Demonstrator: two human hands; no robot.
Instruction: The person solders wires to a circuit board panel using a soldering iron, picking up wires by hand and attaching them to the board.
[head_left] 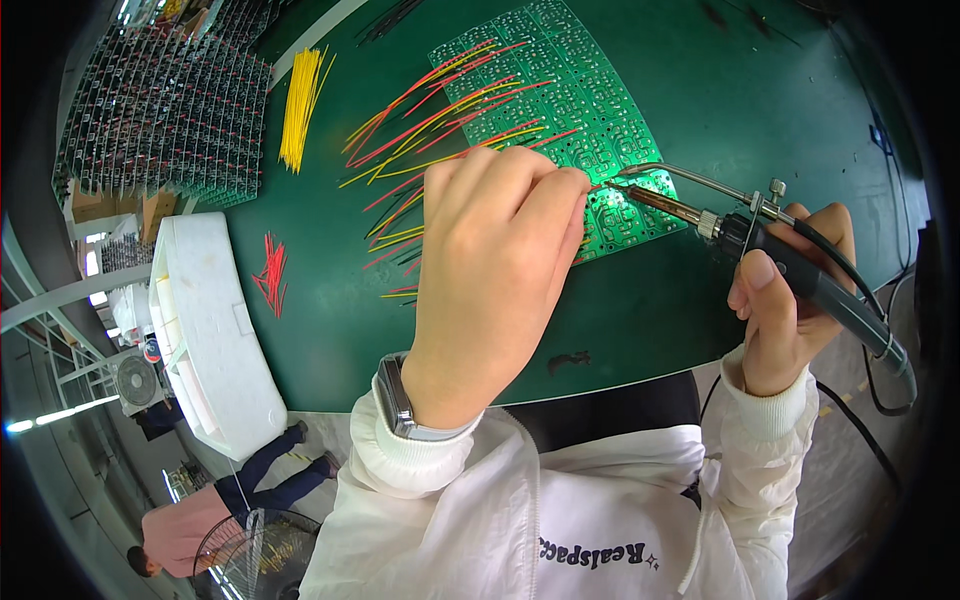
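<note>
A green panel of circuit boards (pixel 590 100) lies on the table, with red, yellow and black wires (pixel 440 115) standing out from its left side in rows. My left hand (pixel 490 250) is over the panel's near left part, thumb and forefinger pinched on a thin red wire (pixel 597 187) whose end meets the board. Most of that wire is hidden by the fingers. In my right hand (pixel 785 300) is a soldering iron (pixel 825 290) with a thin metal solder feed tube (pixel 690 178) clamped alongside. The iron's tip and the tube's end come together at the board, close to my left fingertips.
On the green table (pixel 330 340) lie a yellow wire bundle (pixel 301 110) and a small pile of red wires (pixel 270 275). A white plastic bin (pixel 225 330) borders the left edge, with stacked dark boards (pixel 165 115) behind. A cable (pixel 865 370) trails at right. A person (pixel 200 525) stands beyond a fan.
</note>
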